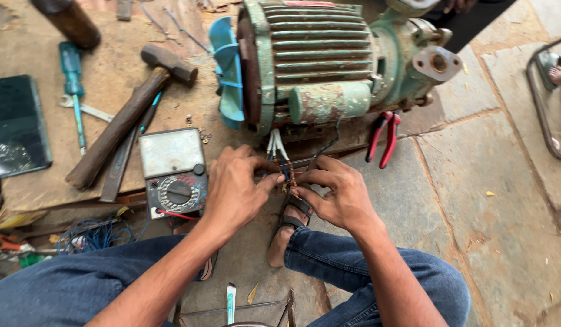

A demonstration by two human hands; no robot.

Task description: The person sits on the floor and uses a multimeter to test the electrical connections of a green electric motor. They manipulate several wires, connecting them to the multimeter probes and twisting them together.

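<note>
A worn green electric motor (329, 60) with a blue fan (227, 72) lies on a wooden board. White and dark wires (275, 145) hang from its underside. My left hand (235, 188) and my right hand (338, 191) meet just below the motor, both pinching the bare copper wire ends (288, 177) between thumb and fingers. An analog multimeter (173, 172) sits just left of my left hand, with a red lead running from it.
A hammer (129, 115), a green-handled screwdriver (71, 85) and a wrench lie on the board at left. Red-handled pliers (383, 139) rest right of the motor. A dark tablet-like slab (17, 124) is far left. My sandalled foot (289, 227) is below my hands.
</note>
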